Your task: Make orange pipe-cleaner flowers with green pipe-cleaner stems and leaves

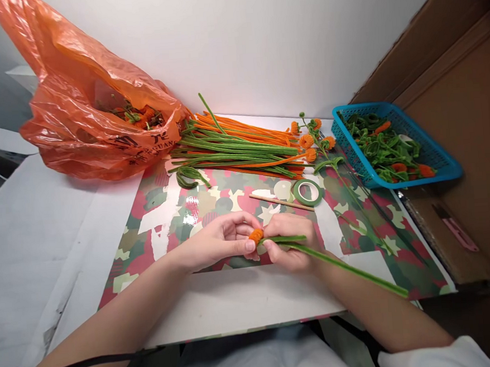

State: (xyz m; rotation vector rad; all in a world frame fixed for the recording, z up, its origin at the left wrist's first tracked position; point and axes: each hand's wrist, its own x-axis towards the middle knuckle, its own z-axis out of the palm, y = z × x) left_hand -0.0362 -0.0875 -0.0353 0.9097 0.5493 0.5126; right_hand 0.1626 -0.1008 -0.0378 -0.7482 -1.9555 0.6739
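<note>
A small orange flower head made of pipe cleaner (256,236) sits between my two hands. My left hand (227,236) pinches it from the left with thumb and fingers. From the right, my right hand (293,239) is closed on green pipe cleaners (343,264) at the flower's base; one is short, the other runs long past my wrist. Just beyond my hands lie a thin wooden stick (277,201) and a roll of green floral tape (308,192). A curled green pipe-cleaner piece (190,178) rests farther back on the left.
Orange and green pipe cleaners (242,144) lie in a pile at the back. A finished flower stem (340,174) with orange blooms is beside them. An orange plastic bag (98,121) stands left; a blue basket (400,184) of green and orange pieces stands right, near a pink cutter (458,230).
</note>
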